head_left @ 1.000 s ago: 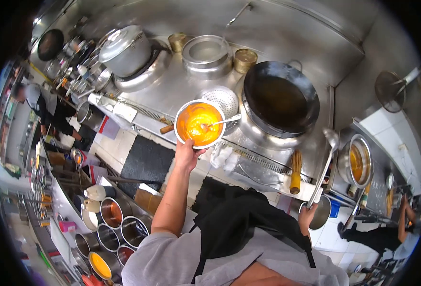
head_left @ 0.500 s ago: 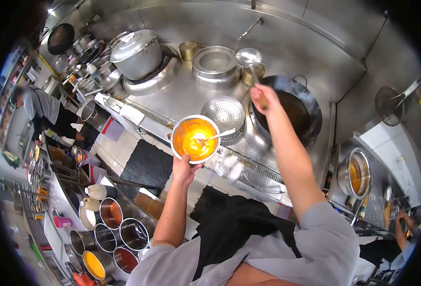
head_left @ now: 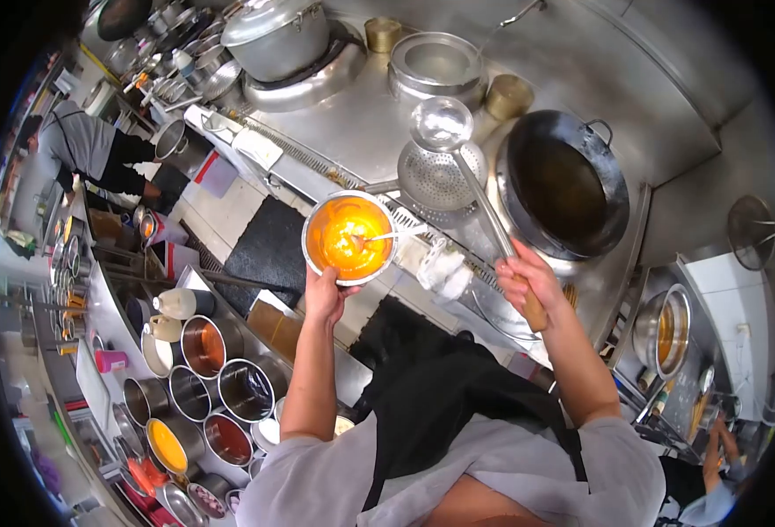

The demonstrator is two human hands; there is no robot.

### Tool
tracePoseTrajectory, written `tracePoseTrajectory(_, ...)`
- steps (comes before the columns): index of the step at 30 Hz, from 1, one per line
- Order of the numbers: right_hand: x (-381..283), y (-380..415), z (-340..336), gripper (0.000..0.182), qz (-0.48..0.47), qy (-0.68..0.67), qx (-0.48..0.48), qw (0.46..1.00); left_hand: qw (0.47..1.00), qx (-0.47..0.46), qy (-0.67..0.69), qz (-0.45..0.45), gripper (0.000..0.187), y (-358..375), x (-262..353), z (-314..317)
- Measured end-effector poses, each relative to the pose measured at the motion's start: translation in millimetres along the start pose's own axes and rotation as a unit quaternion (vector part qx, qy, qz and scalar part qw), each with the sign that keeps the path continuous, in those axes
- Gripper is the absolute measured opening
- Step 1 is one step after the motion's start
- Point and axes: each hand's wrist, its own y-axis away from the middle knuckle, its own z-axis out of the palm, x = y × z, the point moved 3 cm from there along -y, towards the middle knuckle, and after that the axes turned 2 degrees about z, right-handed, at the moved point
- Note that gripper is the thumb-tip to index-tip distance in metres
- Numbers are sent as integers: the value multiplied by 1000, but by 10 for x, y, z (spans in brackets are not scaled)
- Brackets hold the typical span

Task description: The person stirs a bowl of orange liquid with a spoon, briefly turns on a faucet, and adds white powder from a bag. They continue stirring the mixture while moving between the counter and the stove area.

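My left hand (head_left: 324, 300) grips the rim and side of a metal bowl (head_left: 320, 225) of thick orange mixture. A light-coloured spoon (head_left: 396, 234) leans in the mixture, its handle over the right rim. My right hand (head_left: 528, 279) is closed around the wooden handle of a long metal ladle (head_left: 486, 200). The ladle's cup hangs up and to the left, above a perforated strainer (head_left: 427, 184) and partly covering it. Right of the ladle, a dark wok (head_left: 611, 198) with dark liquid inside sits on the stove.
A lidded pot (head_left: 286, 51) and a round metal container (head_left: 440, 88) stand on the steel stove (head_left: 343, 132). White cloths (head_left: 444, 270) lie at its front edge. Several pots of sauces (head_left: 169, 446) stand lower left. One person (head_left: 75, 145) bends at far left; another's hands (head_left: 719, 443) show lower right.
My right hand has drawn the ladle back from beside the wok towards my body. The bowl stays in my left hand, nearly in place. The view has shifted slightly.
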Motion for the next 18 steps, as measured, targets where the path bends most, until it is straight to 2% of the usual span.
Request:
tracePoseTrajectory(1, -2, 124, 63, 51, 0, 33, 6, 999, 1000, -4, -1, -2, 60, -49, -45, 0)
tracePoseTrajectory(2, -1, 212, 86, 51, 4, 33, 9, 999, 1000, -8, -2, -4, 61, -98, -80, -5)
tracePoseTrajectory(3, -2, 291, 105, 60, 16, 66, -11, 998, 1000, 16, 0, 11, 54, -116, -108, 61)
tracePoseTrajectory(5, 8, 450, 162, 72, 27, 111, -26, 993, 1000, 8, -2, 3, 54, -214, -190, 103)
tracePoseTrajectory(12, -51, 905, 470, 80, 54, 134, -50, 988, 999, -25, -13, -21, 61, -452, -319, 355)
tracePoseTrajectory(18, -34, 1040, 600, 85, 77, 184, -50, 979, 999, -51, 3, 1, 62, -580, -192, 594)
